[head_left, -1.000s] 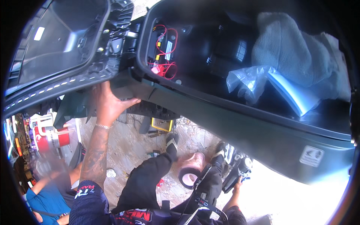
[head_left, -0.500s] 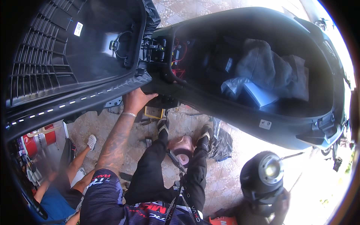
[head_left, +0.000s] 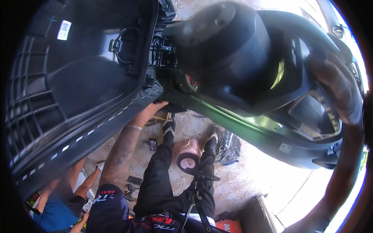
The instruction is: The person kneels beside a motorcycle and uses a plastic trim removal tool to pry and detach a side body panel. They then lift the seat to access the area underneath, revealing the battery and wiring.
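Note:
My right hand (head_left: 334, 83), blurred by motion, grips the far right side of a large black rounded object that looks like a helmet (head_left: 233, 50). The helmet is over the scooter's storage compartment (head_left: 233, 114) and covers most of its mouth. A yellowish strip shines on the helmet's dark surface. My left hand (head_left: 155, 108) is at the scooter's body, below the hinge of the raised seat (head_left: 97, 66). Its thumb points right; the other fingers are hidden behind the seat's edge, so I cannot tell what they hold.
Between my feet stands a pinkish round container (head_left: 186, 149), with a crumpled black plastic bag (head_left: 229, 145) beside it. Tools lie on the tiled floor (head_left: 244, 178). At the lower left, another person in a blue shirt (head_left: 58, 215) is close by. A brown box (head_left: 256, 215) stands lower right.
My right hand has brought the helmet up from the lower right to above the compartment, hiding the cloth and papers inside. My left hand stays near the seat hinge. My view has shifted slightly.

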Demonstrator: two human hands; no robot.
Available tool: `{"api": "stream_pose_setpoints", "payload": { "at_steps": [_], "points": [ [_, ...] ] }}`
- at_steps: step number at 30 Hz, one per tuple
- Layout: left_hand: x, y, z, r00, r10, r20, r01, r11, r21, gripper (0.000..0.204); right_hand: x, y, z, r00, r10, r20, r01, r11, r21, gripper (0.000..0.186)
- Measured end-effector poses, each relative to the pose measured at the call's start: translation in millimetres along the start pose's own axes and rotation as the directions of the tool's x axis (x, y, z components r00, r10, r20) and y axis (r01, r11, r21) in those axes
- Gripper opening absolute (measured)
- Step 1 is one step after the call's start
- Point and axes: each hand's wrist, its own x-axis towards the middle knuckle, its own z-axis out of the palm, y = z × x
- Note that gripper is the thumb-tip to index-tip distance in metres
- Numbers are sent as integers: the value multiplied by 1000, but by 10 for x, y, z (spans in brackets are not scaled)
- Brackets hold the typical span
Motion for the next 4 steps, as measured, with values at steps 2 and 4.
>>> {"api": "stream_pose_setpoints", "payload": {
  "at_steps": [2, 4],
  "points": [
    [-1, 24, 19, 997, -56, 59, 66, 981, -181, 53, 335, 183, 56, 998, -58, 33, 57, 998, 26, 40],
    [7, 36, 10, 962, -190, 197, 213, 972, -102, 52, 636, 376, 76, 992, -113, 58, 110, 992, 54, 42]
  ]
}}
